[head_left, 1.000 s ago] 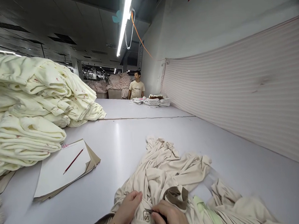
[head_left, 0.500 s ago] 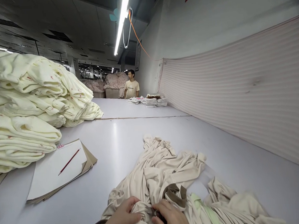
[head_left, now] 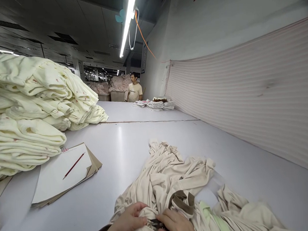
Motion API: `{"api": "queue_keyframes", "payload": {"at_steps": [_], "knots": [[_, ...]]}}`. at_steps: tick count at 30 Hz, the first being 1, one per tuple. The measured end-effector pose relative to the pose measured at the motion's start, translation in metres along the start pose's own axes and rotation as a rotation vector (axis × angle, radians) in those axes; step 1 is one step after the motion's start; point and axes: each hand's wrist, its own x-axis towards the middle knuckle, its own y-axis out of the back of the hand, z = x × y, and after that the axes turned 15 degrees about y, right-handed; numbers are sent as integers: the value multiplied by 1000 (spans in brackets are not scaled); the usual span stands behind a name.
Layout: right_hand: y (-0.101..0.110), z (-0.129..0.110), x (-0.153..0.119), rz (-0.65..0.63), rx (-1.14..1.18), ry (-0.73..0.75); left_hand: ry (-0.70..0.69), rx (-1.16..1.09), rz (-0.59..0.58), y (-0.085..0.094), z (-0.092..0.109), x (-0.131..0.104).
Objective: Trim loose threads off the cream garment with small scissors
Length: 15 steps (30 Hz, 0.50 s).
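Beige garment [head_left: 170, 176] lies crumpled on the white counter [head_left: 135, 144], well to the right of the tall stack of cream folded cloth [head_left: 32, 108]. Left hand [head_left: 126, 223] has its grip closed on a bunched fold; right hand [head_left: 176, 225] pinches small dark snips [head_left: 155, 223] against it. Paper sheets [head_left: 61, 172] with a red pencil [head_left: 74, 165] sit beside the stack

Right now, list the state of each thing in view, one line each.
left hand: closed on the beige garment
right hand: gripping a small dark tool against the cloth
beige garment: crumpled, unfolded
small dark tool: on the cloth; blades unclear
cream stack: folded, piled
pencil: lying on paper sheets
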Motion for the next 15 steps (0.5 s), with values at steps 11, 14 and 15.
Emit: {"api": "queue_keyframes", "payload": {"at_steps": [11,14,15], "knots": [[3,0,10,-94,227,-127,33,-86,-62,-4,3,2],[5,-3,11,-62,216,-89,57,-102,-50,-4,4,1],[7,-5,12,-50,221,-89,64,-109,-44,-4,4,1]]}}
